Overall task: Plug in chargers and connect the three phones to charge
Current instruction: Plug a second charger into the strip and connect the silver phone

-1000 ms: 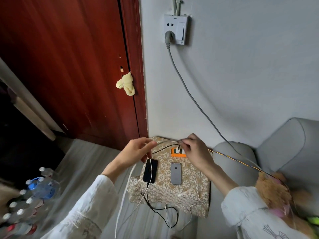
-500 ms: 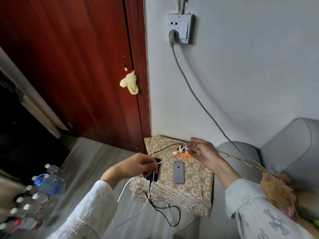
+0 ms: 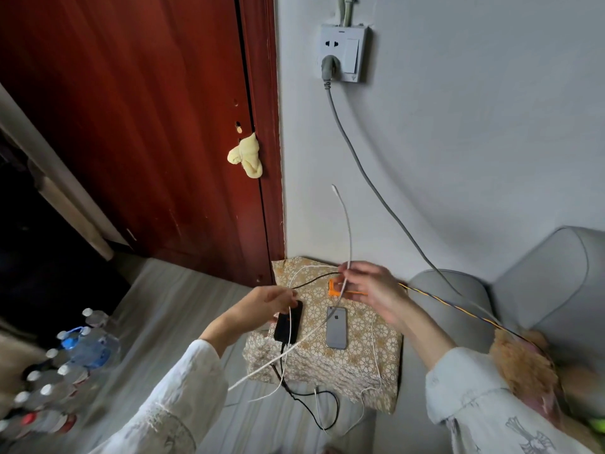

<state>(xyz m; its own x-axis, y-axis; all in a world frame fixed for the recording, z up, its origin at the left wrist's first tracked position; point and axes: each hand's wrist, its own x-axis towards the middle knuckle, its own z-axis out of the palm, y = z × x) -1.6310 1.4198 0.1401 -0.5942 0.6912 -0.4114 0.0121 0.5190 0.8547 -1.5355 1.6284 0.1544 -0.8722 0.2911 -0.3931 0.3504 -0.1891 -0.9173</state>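
Note:
A black phone [image 3: 288, 326] and a grey phone [image 3: 336, 327] lie face down on a small stand covered by a floral cloth [image 3: 357, 355]. An orange power strip [image 3: 337, 291] sits at the stand's back, partly behind my right hand [image 3: 370, 286]. That hand pinches a white charging cable [image 3: 348, 231] whose free plug end [image 3: 334, 187] sticks up against the wall. My left hand [image 3: 262, 304] holds a lower stretch of white cable just above the black phone. A black cable [image 3: 307, 398] runs from the black phone's near end. No third phone shows.
A wall socket [image 3: 342, 52] holds a grey plug; its grey cord [image 3: 370, 181] slopes down to the right. A red door [image 3: 131, 126] stands left. Water bottles [image 3: 65, 362] crowd the floor at left. A grey sofa [image 3: 540, 290] and plush toy [image 3: 523, 365] are at right.
My left hand has dropped from beside the right hand down to the black phone. The white cable's plug end, earlier between my hands, now stands up above my right hand.

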